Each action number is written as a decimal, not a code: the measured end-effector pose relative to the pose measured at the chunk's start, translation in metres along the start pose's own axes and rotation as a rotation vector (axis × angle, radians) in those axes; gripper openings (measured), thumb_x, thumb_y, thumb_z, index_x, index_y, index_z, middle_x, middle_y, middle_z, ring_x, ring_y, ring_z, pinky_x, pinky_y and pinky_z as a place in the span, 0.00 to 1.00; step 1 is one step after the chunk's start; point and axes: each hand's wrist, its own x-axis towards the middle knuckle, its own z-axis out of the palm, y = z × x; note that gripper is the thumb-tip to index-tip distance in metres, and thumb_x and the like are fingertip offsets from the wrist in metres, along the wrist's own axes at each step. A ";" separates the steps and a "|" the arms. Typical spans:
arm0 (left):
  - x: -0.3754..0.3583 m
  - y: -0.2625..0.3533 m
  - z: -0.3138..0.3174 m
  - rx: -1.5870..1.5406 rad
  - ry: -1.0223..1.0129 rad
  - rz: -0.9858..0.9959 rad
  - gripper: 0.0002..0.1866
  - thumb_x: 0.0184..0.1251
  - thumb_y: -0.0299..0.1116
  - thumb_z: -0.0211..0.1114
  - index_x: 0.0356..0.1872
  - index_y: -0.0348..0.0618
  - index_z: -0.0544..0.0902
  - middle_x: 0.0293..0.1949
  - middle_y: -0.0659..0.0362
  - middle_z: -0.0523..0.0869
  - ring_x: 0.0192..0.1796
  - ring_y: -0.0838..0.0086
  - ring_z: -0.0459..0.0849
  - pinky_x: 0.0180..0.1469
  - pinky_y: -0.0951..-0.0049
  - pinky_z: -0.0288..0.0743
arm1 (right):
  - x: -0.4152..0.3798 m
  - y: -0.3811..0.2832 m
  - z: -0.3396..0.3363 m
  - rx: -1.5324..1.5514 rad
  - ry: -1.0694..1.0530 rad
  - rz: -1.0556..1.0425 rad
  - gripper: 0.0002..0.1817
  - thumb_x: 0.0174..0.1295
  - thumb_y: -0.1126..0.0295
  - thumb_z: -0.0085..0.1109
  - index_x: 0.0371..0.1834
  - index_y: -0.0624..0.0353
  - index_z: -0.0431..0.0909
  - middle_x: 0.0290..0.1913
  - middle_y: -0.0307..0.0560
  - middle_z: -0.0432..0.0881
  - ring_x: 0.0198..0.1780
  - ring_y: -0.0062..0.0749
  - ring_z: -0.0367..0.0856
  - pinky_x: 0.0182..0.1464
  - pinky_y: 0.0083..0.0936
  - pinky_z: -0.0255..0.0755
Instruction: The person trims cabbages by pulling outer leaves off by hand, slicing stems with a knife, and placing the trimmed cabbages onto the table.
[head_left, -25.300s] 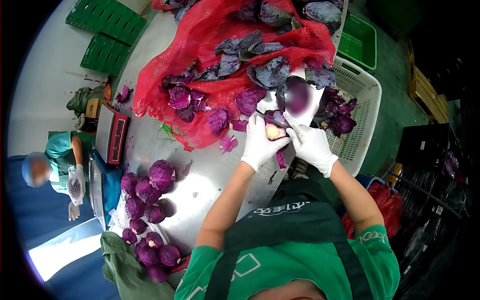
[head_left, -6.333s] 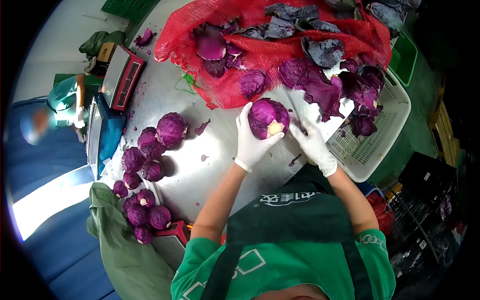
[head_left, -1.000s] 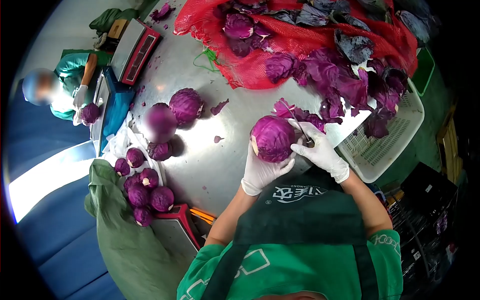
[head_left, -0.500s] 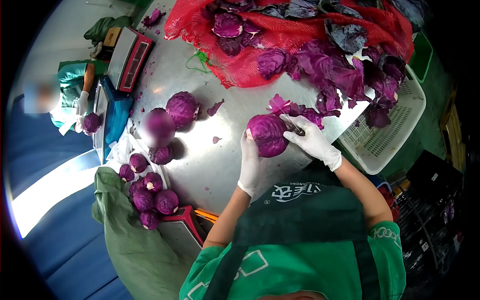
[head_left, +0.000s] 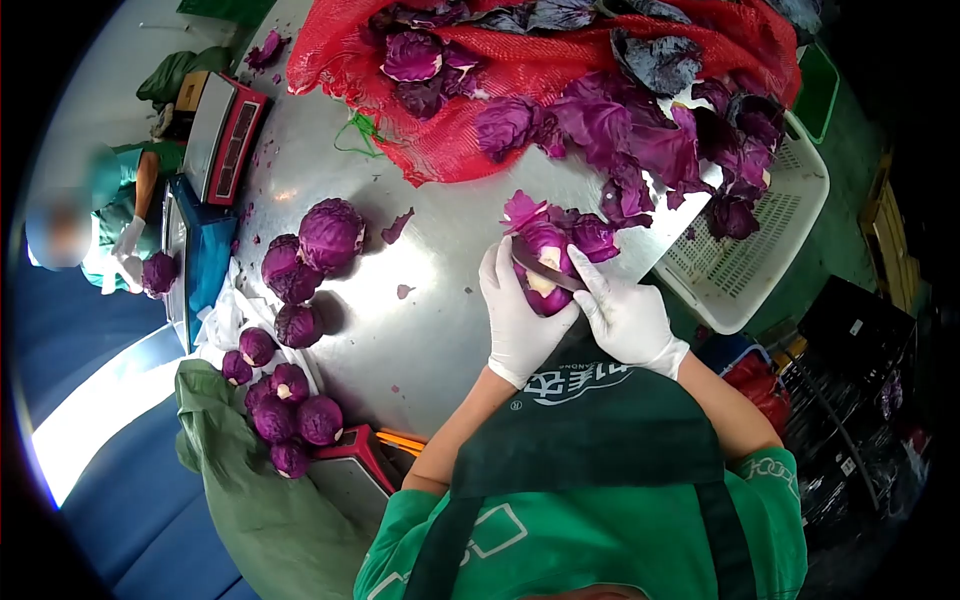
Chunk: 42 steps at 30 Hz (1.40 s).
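My gloved left hand [head_left: 520, 325] is wrapped round a red cabbage [head_left: 543, 238], its pale cut stem end turned up toward me. In my gloved right hand [head_left: 632, 318] is a knife [head_left: 552, 270], whose dark curved blade lies across the pale stem end. Part of the cabbage is hidden by my fingers and the blade. Just beyond it, loose purple leaves [head_left: 592, 238] lie on the metal table [head_left: 440, 330].
Whole cabbages [head_left: 331, 236] sit left of my hands, with several smaller ones [head_left: 320, 420] nearer me. A red mesh sack [head_left: 440, 150] with leaves covers the far side. A white crate [head_left: 735, 315] stands right. At far left a person [head_left: 125, 215] handles a cabbage beside scales.
The cabbage has turned so its stem end faces up, and the knife has come across it. A blurred cabbage on the left now rests against the others. My view has shifted slightly.
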 end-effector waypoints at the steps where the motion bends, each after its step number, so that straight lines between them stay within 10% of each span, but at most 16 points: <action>1: 0.000 0.001 0.000 -0.012 -0.001 -0.002 0.55 0.42 0.37 0.81 0.71 0.34 0.57 0.65 0.40 0.62 0.68 0.44 0.63 0.70 0.50 0.62 | 0.000 -0.002 -0.001 -0.070 -0.060 0.026 0.32 0.73 0.62 0.52 0.79 0.50 0.58 0.32 0.49 0.84 0.28 0.47 0.83 0.30 0.39 0.77; 16: 0.000 0.004 0.010 0.093 0.042 0.016 0.54 0.44 0.37 0.80 0.71 0.30 0.57 0.64 0.37 0.62 0.66 0.43 0.63 0.69 0.49 0.59 | 0.027 0.019 0.013 -0.183 0.185 -0.138 0.23 0.69 0.60 0.57 0.68 0.47 0.76 0.20 0.44 0.76 0.21 0.39 0.79 0.24 0.36 0.74; 24: -0.007 0.000 0.006 -0.016 0.074 0.057 0.53 0.42 0.35 0.82 0.71 0.35 0.60 0.63 0.42 0.63 0.67 0.48 0.64 0.70 0.53 0.61 | 0.051 0.073 0.038 0.263 0.398 0.323 0.19 0.76 0.57 0.46 0.61 0.50 0.80 0.45 0.53 0.87 0.42 0.50 0.87 0.43 0.34 0.80; 28: -0.016 -0.005 -0.003 0.009 -0.013 0.042 0.55 0.41 0.32 0.82 0.73 0.36 0.58 0.68 0.42 0.61 0.72 0.48 0.60 0.75 0.55 0.57 | 0.080 0.065 -0.003 0.806 -0.005 0.672 0.23 0.77 0.56 0.49 0.67 0.57 0.76 0.23 0.31 0.75 0.23 0.15 0.69 0.29 0.20 0.69; 33: -0.009 -0.009 -0.014 -0.203 -0.082 -0.024 0.56 0.45 0.29 0.80 0.75 0.33 0.53 0.66 0.44 0.65 0.69 0.54 0.68 0.73 0.59 0.62 | 0.049 0.023 -0.021 0.160 0.189 0.184 0.24 0.76 0.58 0.47 0.73 0.50 0.69 0.25 0.53 0.82 0.28 0.45 0.86 0.32 0.38 0.78; 42: 0.001 -0.004 -0.013 -0.114 -0.152 0.059 0.56 0.44 0.29 0.79 0.75 0.33 0.53 0.67 0.42 0.65 0.71 0.49 0.66 0.73 0.56 0.61 | 0.021 -0.001 -0.015 -0.208 -0.075 -0.066 0.35 0.71 0.59 0.55 0.79 0.52 0.57 0.24 0.47 0.82 0.22 0.43 0.82 0.25 0.39 0.75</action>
